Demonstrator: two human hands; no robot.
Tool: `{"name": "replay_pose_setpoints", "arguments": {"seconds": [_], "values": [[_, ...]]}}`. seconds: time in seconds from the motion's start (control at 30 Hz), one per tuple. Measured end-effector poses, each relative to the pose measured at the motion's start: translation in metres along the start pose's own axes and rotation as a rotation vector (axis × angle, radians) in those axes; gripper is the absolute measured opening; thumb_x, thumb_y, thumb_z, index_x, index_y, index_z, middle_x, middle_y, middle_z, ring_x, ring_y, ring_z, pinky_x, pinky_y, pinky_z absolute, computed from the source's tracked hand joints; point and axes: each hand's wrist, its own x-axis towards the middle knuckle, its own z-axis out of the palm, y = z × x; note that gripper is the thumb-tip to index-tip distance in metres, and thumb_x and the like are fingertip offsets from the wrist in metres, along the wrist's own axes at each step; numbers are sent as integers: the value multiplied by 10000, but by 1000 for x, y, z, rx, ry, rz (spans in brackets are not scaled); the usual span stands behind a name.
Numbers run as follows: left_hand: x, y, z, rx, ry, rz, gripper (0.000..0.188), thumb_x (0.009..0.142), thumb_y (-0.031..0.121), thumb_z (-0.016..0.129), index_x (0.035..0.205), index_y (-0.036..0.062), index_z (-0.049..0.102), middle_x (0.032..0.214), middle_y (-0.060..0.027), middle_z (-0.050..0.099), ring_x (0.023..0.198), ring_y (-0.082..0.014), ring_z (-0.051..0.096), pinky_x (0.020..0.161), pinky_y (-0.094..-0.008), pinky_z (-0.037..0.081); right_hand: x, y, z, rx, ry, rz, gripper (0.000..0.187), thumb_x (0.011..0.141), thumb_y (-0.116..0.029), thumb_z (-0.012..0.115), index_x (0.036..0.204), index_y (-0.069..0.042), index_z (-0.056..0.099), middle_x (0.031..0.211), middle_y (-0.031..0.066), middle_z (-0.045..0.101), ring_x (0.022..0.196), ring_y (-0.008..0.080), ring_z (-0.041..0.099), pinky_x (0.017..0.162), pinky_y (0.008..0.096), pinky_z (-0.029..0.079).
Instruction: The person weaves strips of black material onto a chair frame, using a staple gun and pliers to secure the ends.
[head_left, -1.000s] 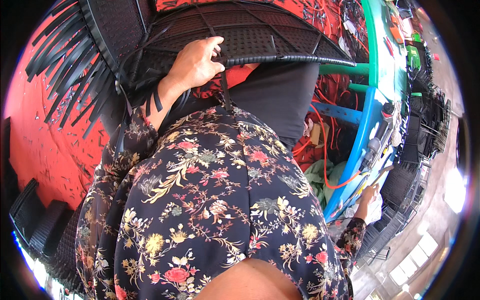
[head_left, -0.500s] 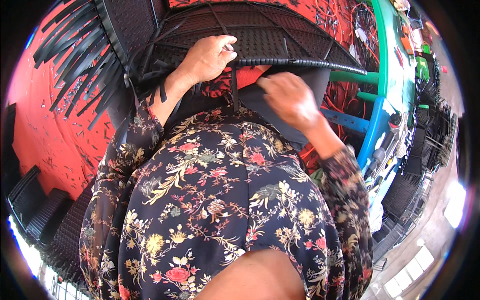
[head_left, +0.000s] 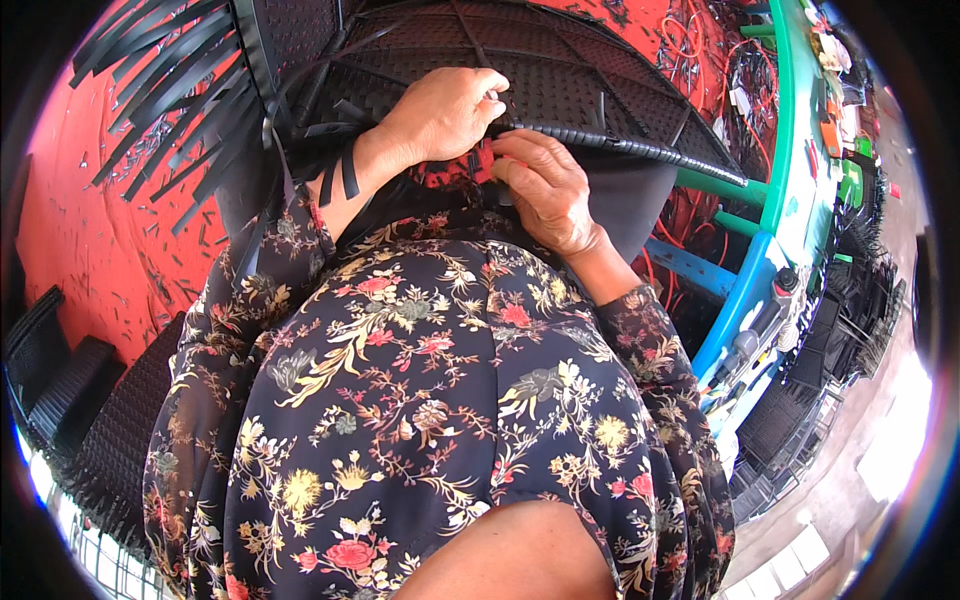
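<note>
Across my lap lies a black woven wicker furniture piece [head_left: 560, 80], its near rim [head_left: 640, 148] wrapped in black strip. My left hand [head_left: 445, 115] rests over the left part of that rim, fingers and thumb curled together; what they pinch is hidden. Just below and to its right, my right hand [head_left: 545, 185] is closed at the rim, fingertips pressed together on a strip end that is mostly covered. Short loose black strips [head_left: 348, 172] stick out by my left wrist. A thick fringe of black plastic strips [head_left: 185, 90] hangs from the piece's upright side at the left.
Red sheeting [head_left: 110, 260] scattered with black offcuts covers the floor. At the right stand a green frame [head_left: 785, 120] and a blue rail [head_left: 745, 290] beside a bench with tools. More black woven furniture [head_left: 130, 410] stands at the lower left, with other pieces stacked far right.
My right hand has moved left and closed at the rim beside my left hand. The strip that hung below the rim is now covered. My left hand has shifted slightly right.
</note>
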Motion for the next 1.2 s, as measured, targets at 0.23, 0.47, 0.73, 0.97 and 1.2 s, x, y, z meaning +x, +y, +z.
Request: {"name": "replay_pose_setpoints", "arguments": {"seconds": [0.23,0.47,0.73,0.97,1.2], "values": [[-8,7,-4,103,50,53,266,830,154,622,1051,9,591,926,-164,657,839,-292,644,770,-363,505,-5,0,6,232,-77,50,187,704,33,648,883,-12,619,938,132,630,935,316,634,787,377,524],[-11,13,-19,205,-19,223,174,774,88,661,895,20,555,817,-163,612,771,-335,601,677,-396,472,16,-11,-7,413,96,347,68,818,45,602,875,8,600,836,141,612,748,278,631,677,303,505],[55,39,-100,19,-16,313,48,758,-22,562,747,9,597,746,-145,656,735,-263,654,655,-361,501,118,16,-63,463,69,451,173,934,-126,553,816,-8,600,769,50,665,645,81,580,619,210,471],[84,40,-143,46,43,415,177,725,-53,560,890,-23,617,774,-150,664,749,-219,659,665,-334,505,160,15,-54,813,231,559,162,952,-125,514,832,-38,579,779,44,643,633,82,553,551,225,448],[51,60,-116,269,-127,401,60,732,31,641,780,62,660,861,-149,685,834,-226,670,745,-359,512,125,-7,-48,778,342,560,134,925,-101,554,856,3,601,682,62,640,574,83,542,542,226,445]]}}
